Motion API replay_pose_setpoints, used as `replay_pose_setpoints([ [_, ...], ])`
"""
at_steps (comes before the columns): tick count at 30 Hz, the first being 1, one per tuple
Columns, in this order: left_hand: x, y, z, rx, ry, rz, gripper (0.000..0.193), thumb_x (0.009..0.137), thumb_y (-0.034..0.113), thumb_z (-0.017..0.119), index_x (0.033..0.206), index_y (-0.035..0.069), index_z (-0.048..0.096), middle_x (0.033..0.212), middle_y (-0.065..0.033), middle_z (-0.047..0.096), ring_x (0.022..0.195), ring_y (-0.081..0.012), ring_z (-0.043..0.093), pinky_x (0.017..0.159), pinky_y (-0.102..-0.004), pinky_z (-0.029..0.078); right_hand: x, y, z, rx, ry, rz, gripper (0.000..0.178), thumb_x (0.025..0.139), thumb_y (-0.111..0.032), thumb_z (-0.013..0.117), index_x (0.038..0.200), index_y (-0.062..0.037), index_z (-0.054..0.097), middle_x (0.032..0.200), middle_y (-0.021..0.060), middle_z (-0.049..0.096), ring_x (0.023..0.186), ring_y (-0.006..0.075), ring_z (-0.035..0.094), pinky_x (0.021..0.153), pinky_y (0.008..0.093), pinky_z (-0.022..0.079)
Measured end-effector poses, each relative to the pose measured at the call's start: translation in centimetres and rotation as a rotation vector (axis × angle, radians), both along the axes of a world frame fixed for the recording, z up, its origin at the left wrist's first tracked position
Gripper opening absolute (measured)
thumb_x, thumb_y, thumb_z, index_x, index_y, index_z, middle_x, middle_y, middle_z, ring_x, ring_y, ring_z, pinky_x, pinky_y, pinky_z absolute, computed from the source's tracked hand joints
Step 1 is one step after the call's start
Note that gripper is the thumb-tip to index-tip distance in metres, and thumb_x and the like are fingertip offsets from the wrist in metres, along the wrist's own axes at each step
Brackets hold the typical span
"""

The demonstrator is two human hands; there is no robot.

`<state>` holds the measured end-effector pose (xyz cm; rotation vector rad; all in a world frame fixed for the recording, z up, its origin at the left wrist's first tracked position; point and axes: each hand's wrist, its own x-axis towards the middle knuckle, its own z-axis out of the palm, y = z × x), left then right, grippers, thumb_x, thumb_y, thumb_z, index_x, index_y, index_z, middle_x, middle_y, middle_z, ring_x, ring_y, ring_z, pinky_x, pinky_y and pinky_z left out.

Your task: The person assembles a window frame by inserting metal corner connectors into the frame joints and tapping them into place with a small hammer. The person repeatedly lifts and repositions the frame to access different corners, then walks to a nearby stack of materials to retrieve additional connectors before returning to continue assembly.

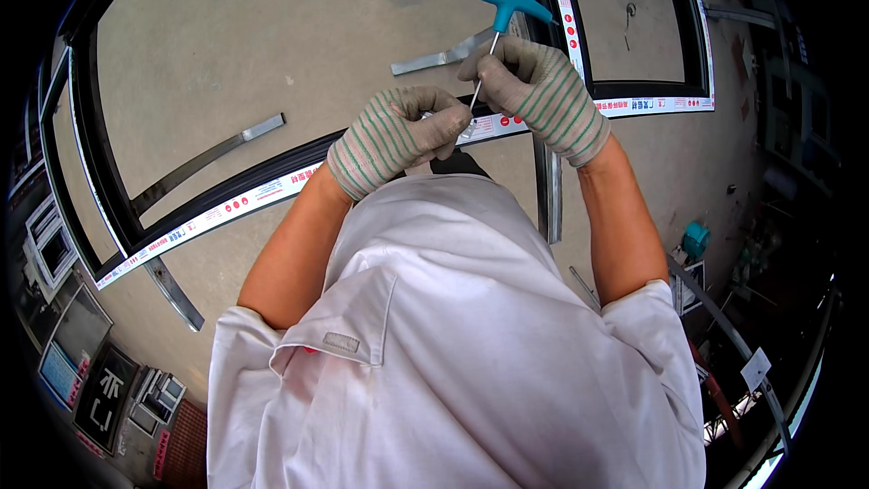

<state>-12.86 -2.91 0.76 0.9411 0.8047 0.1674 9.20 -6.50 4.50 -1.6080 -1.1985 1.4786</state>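
I wear striped knit gloves. My right hand (541,91) grips the thin steel shaft of a T-handle hex key (507,7) with a turquoise handle, held almost upright, its tip down at the taped frame bar (226,208). My left hand (394,136) is closed around a small metal piece at the same spot, just left of the tool's tip; the piece is mostly hidden by the fingers. The bar belongs to a large black window frame (86,127) lying on the concrete floor.
Loose grey metal strips (204,158) lie on the floor inside the frame, and another strip (439,59) lies near the tool. A second frame section (634,91) joins at the upper right. Clutter and a turquoise object (695,240) sit at right; boxes at lower left.
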Motion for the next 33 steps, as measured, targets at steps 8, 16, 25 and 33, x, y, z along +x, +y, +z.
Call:
replay_pose_setpoints([
  [8, 0.6, 1.4, -0.2, 0.428, 0.110, -0.084, 0.030, 0.099, 0.030, 0.072, 0.106, 0.000, 0.072, 0.087, -0.0005, 0.068, 0.076, -0.0068, 0.060, 0.068, -0.0244, 0.052, -0.3, 1.0, -0.8, 0.080, -0.256, -0.061, 0.042, 0.094, -0.042, 0.072, 0.095, -0.0002, 0.075, 0.072, 0.0076, 0.067, 0.070, 0.0139, 0.063, 0.067, 0.0322, 0.052],
  [16, 2.1, 1.6, -1.3, 0.465, 0.243, -0.084, 0.032, 0.097, 0.029, 0.074, 0.110, 0.000, 0.074, 0.091, -0.0037, 0.072, 0.082, -0.0090, 0.062, 0.076, -0.0276, 0.054, -0.1, 1.7, -1.0, 0.083, -0.416, -0.022, 0.041, 0.095, -0.039, 0.071, 0.092, 0.0017, 0.073, 0.073, 0.0140, 0.067, 0.069, 0.0245, 0.063, 0.070, 0.0374, 0.052],
  [25, 3.3, 0.5, -6.4, 0.464, 0.247, -0.144, 0.029, 0.093, 0.028, 0.077, 0.108, 0.003, 0.078, 0.094, -0.0089, 0.076, 0.086, -0.0156, 0.068, 0.081, -0.0323, 0.056, 1.1, 0.1, -4.3, 0.069, -0.454, 0.179, 0.038, 0.099, -0.034, 0.064, 0.108, 0.0011, 0.075, 0.096, 0.0228, 0.074, 0.091, 0.0379, 0.071, 0.082, 0.0439, 0.055],
  [33, 3.0, 0.7, -7.2, 0.487, 0.245, -0.253, 0.031, 0.092, 0.030, 0.076, 0.110, 0.005, 0.078, 0.094, -0.0145, 0.076, 0.085, -0.0260, 0.073, 0.082, -0.0367, 0.057, 1.3, -1.0, -5.3, 0.127, -0.422, 0.220, 0.030, 0.099, -0.029, 0.068, 0.104, -0.0002, 0.076, 0.085, 0.0187, 0.072, 0.075, 0.0295, 0.067, 0.076, 0.0389, 0.054],
])
